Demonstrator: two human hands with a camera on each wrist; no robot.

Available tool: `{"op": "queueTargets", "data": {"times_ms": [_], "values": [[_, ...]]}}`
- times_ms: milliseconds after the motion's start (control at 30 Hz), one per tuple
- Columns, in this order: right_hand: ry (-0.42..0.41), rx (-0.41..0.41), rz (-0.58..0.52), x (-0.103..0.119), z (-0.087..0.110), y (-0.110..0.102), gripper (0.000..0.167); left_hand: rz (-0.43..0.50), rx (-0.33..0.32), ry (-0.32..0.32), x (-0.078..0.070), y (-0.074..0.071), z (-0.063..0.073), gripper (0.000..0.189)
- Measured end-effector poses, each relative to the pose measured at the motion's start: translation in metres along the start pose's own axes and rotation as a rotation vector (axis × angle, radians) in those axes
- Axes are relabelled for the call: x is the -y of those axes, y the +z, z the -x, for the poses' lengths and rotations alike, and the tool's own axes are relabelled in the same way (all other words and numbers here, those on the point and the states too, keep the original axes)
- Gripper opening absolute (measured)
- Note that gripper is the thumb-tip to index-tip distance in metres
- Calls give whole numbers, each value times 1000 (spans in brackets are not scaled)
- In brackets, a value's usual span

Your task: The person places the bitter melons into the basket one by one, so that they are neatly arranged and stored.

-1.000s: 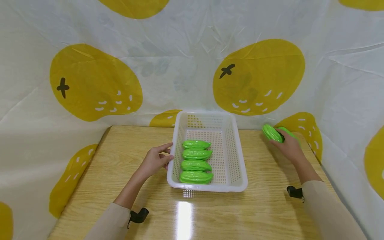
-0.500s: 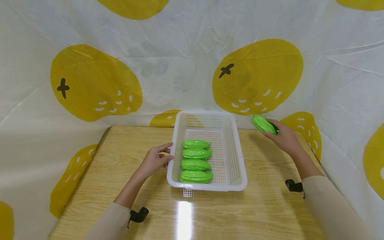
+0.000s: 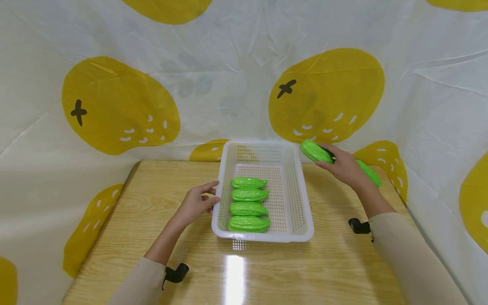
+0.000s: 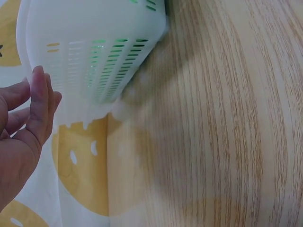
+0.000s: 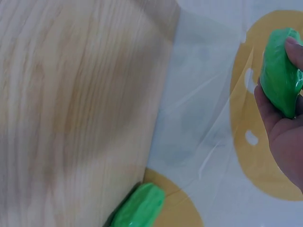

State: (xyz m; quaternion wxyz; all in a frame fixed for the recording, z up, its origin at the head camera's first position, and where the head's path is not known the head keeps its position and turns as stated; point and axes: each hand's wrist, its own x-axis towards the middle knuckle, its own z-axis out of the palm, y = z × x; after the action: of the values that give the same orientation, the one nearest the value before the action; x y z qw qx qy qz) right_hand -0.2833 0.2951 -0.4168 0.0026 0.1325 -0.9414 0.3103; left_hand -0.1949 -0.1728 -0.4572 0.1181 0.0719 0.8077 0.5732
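My right hand (image 3: 340, 166) holds a green bitter melon (image 3: 315, 151) in the air, beyond the back right corner of a white plastic basket (image 3: 308, 212). In the right wrist view the thumb and fingers grip this melon (image 5: 280, 73) from both sides. My left hand (image 3: 196, 204) touches the basket's left rim with its fingertips. In the left wrist view its fingers (image 4: 39, 106) lie nearly straight along the basket wall (image 4: 94, 61). Inside the basket, several green bitter melons (image 3: 249, 195) lie side by side in a column along the left.
Another bitter melon (image 3: 368, 173) lies at the table's back right corner, partly behind the right forearm. The wooden table (image 3: 289, 271) ends at the back against a white cloth (image 3: 228, 101) printed with yellow fruit.
My right hand has lifted a bitter melon from the back right corner and carried it left toward the basket, uncovering the other melon there. My left hand has stayed at the rim.
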Motion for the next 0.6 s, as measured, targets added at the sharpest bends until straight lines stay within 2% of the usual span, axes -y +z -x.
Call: {"op": "queueTargets", "data": {"times_ms": [233, 400, 600], "values": [[-82, 17, -36, 21, -15, 10, 65, 1, -15, 24, 2, -1, -1, 58], [-105, 45, -30, 32, -27, 17, 64, 1, -13, 20, 3, -1, -2, 59], [-152, 117, -17, 46, -45, 26, 63, -3, -13, 7, 3, 1, -2, 59]]}}
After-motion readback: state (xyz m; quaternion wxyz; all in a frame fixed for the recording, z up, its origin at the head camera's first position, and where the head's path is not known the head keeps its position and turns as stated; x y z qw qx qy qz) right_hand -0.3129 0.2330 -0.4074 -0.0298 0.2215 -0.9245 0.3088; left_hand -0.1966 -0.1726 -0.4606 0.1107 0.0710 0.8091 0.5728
